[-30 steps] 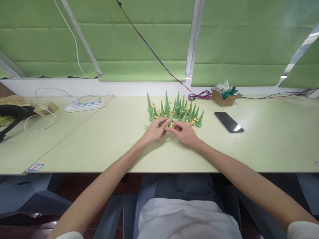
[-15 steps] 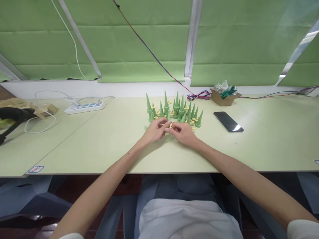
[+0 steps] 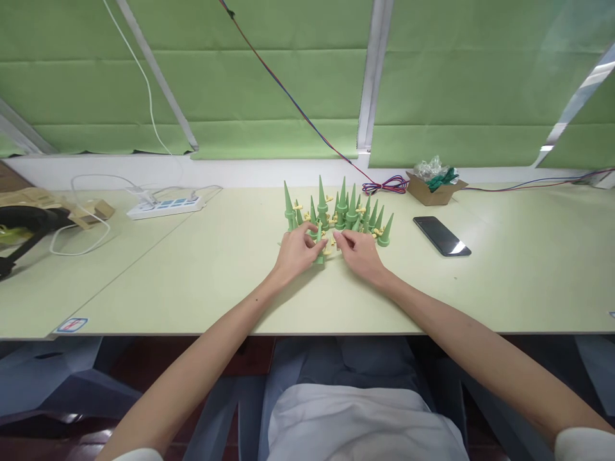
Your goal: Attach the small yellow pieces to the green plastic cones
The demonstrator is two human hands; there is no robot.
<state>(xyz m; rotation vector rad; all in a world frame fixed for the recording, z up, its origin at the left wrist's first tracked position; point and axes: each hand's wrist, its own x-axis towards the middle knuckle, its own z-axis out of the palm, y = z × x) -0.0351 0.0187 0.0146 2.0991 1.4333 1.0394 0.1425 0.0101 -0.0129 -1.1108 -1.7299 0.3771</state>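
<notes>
My left hand point(image 3: 296, 250) is closed around a green pointed cone point(image 3: 319, 256) that stands upright at the front of a cluster, its square base showing under the fingers. A small yellow piece point(image 3: 327, 252) sticks out at the cone's right side. To the right, my right hand point(image 3: 361, 253) is pinched, thumb against forefinger, apart from the left hand. Whatever lies between those fingertips is too small to make out. Behind both hands several green cones point(image 3: 352, 206) stand close together with small yellow pieces point(image 3: 360, 209) among them.
A black phone point(image 3: 441, 236) lies to the right, with a small cardboard box point(image 3: 431, 192) of plastic and green material behind it. Bundled red and blue wires point(image 3: 385, 185) run along the wall. At left are a white power strip point(image 3: 166, 208) and cable.
My hands have moved apart, opening a gap between their fingertips. The green cone in my left hand now shows down to its base, and my right hand has shifted slightly right.
</notes>
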